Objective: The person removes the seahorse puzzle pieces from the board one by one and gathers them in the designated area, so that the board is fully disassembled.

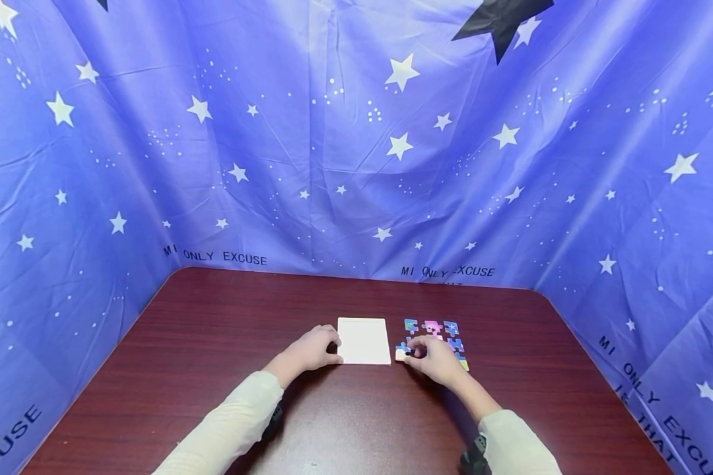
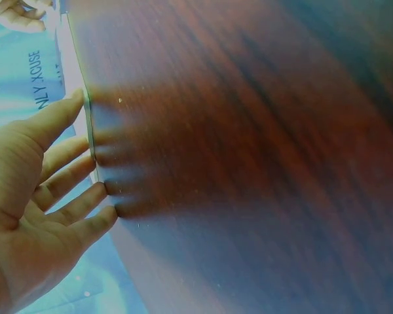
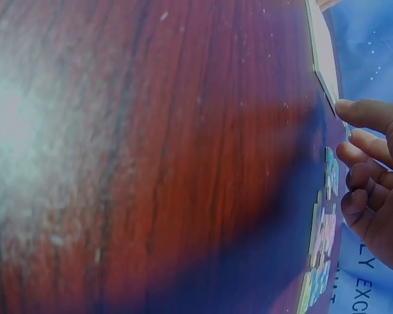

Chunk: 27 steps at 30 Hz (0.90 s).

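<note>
A plain white square board (image 1: 364, 341) lies flat on the table. My left hand (image 1: 316, 348) is at its left side; in the left wrist view the fingertips (image 2: 106, 190) touch the board's edge with the fingers fairly straight. To the right of the board, several jigsaw pieces (image 1: 432, 327) in blue, pink and green lie close together. My right hand (image 1: 436, 359) is over them and hides some. Between its thumb and index finger it pinches a blue and cream jigsaw piece (image 1: 402, 353), near the board's right edge.
Everything rests on a dark red-brown wood-grain table (image 1: 214, 330). A blue curtain (image 1: 333, 132) with white stars and printed lettering hangs along the back and both sides. Each forearm has a pale sleeve (image 1: 232, 422) and a dark device at the wrist.
</note>
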Tool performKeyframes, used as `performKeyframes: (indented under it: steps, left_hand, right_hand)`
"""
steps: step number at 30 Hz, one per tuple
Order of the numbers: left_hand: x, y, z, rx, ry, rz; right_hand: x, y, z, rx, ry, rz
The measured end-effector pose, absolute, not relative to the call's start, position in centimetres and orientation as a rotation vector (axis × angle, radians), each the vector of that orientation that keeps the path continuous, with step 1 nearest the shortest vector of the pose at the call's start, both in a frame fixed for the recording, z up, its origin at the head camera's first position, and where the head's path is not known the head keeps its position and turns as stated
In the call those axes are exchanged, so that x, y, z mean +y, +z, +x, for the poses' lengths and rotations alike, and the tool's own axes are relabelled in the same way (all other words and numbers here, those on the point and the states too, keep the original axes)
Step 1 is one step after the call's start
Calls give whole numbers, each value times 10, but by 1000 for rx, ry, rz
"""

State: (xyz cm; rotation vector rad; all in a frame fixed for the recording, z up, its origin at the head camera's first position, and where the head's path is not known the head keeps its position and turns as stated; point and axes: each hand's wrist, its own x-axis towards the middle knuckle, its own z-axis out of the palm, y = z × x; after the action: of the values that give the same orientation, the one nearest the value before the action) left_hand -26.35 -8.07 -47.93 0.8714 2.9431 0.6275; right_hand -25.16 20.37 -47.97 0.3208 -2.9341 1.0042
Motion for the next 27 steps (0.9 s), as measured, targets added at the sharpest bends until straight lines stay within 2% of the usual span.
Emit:
performKeyframes:
  steps: [27]
  left_hand:
    - [-80,-480,-263,2936,604,854]
  right_hand:
    - [228,-484,-246,-2938,957,337]
